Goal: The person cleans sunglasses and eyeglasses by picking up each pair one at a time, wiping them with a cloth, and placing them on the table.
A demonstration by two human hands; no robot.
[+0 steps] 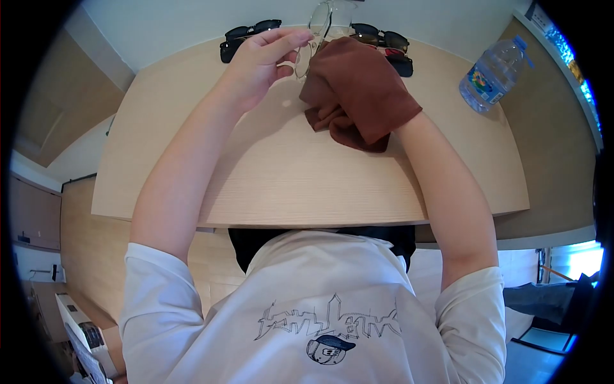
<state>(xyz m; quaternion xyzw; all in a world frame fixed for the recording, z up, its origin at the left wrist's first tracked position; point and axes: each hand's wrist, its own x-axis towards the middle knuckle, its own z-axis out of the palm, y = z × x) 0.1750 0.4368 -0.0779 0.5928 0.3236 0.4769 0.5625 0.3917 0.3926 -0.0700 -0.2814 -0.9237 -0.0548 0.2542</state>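
Clear glasses with a thin frame (303,61) are held up over the far part of the table. My left hand (263,61) pinches them by the frame between thumb and fingers. A brown cloth (368,86) drapes over my right hand, hiding its fingers, and touches the glasses from the right side. Folds of the cloth hang down near the tabletop. Whether the covered fingers grip a lens as well cannot be made out.
Dark sunglasses (253,29) lie at the far edge, left of centre. More sunglasses (382,38) lie behind the cloth. A large clear plastic bottle (494,73) stands at the right on the wooden table (307,185), near a side panel.
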